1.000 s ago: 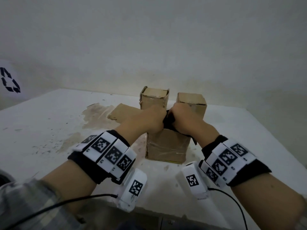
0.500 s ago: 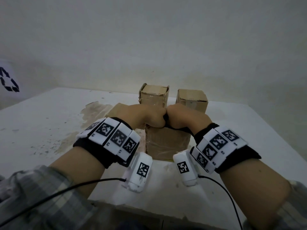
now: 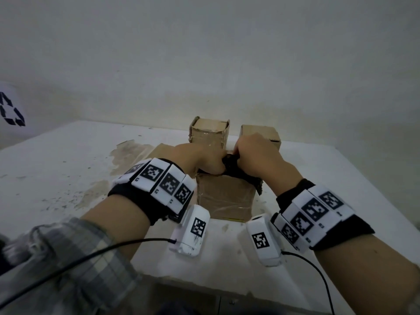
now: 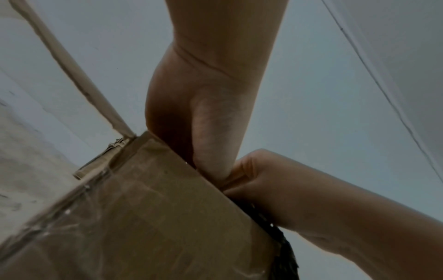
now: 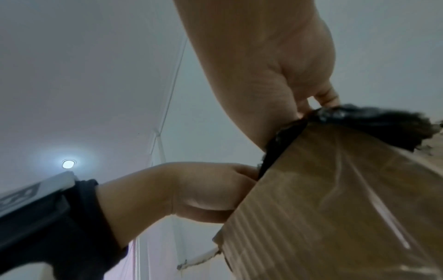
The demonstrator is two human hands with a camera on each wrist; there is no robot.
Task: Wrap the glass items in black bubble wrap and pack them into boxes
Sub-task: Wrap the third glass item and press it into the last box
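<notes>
A taped cardboard box (image 3: 225, 197) stands on the white table in front of me. Black bubble wrap (image 3: 237, 170) fills its open top and hangs over the right front corner; no glass shows. My left hand (image 3: 204, 161) curls into the box top at the left edge of the wrap, fingertips hidden inside. My right hand (image 3: 255, 153) grips the wrap from above. In the left wrist view the left hand (image 4: 206, 132) dips behind the box wall (image 4: 155, 217). In the right wrist view the right hand (image 5: 287, 75) pinches the black wrap (image 5: 371, 121) at the box rim (image 5: 335, 199).
Two more cardboard boxes (image 3: 209, 133) (image 3: 261, 135) stand side by side just behind the near one, close to the wall. A flat cardboard flap (image 3: 162, 151) lies to the left beside a brown stain. The table edge (image 3: 204, 283) runs near my wrists.
The two fists were pressed knuckle to knuckle over the box. They have since parted a little, the right hand has lifted, and more black wrap shows between them and over the corner.
</notes>
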